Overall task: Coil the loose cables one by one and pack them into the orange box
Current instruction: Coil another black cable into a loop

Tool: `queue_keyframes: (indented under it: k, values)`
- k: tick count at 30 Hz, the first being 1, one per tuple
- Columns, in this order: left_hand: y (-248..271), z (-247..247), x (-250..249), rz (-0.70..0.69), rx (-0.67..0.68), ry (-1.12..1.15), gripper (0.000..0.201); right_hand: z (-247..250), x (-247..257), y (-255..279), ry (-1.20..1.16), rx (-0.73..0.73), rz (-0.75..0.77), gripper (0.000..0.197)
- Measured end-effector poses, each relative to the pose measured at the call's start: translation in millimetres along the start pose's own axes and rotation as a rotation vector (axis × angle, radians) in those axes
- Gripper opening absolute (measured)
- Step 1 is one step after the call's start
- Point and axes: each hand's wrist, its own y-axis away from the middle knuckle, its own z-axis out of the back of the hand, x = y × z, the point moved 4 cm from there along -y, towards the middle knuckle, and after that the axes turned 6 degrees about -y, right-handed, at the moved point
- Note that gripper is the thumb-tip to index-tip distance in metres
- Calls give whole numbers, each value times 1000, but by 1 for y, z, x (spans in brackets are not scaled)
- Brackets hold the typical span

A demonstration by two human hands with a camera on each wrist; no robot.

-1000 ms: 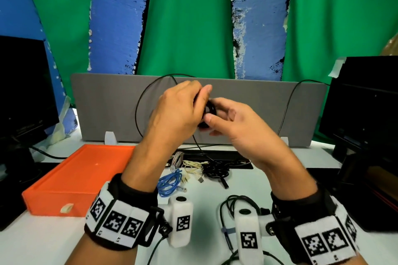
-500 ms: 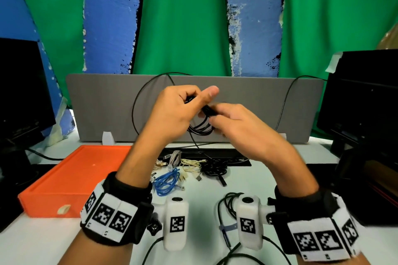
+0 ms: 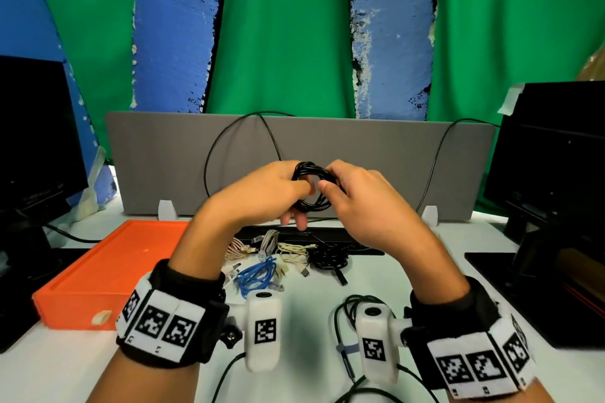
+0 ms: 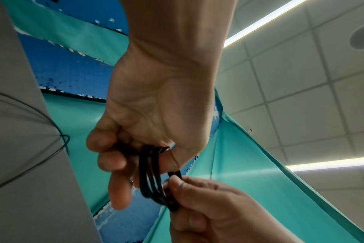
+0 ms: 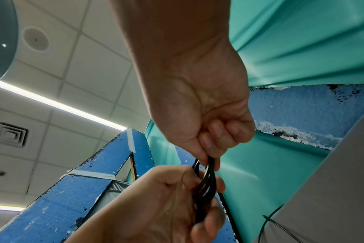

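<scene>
Your left hand and right hand meet in mid-air above the desk, a black coil gripped between them. The left fingers curl through the ring and clamp its near-left arc; the right thumb and fingertips pinch the opposite arc, so both hands are closed on the cable. The ring stands nearly upright, its open face turned toward you, its width running from one hand to the other. It looks light, springy and rather slick, likely to unwind if either pinch slackens, so keep all the strands bunched together where they cross your fingers and not by a single strand. Down and to the left of your left hand sits the box, no cable visible in it. Below both hands, the loose pile of blue, cream and black cables waits on the desk, just right of the box.
</scene>
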Motion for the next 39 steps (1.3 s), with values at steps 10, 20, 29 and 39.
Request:
queue_keyframes:
  k: [10, 20, 29, 39]
  values:
    - [-10, -1, 8, -79, -50, 387, 26, 7, -3, -1, -81, -70, 12, 15]
    - [-12, 5, 6, -228, -160, 321, 28, 11, -12, -5, -241, -120, -1, 13]
    - [-12, 9, -3, -175, -491, 204, 23, 9, -18, -10, -863, -133, -146, 14]
    - [-10, 9, 0, -89, -393, 233, 20, 9, -21, -9, -958, 10, -192, 13]
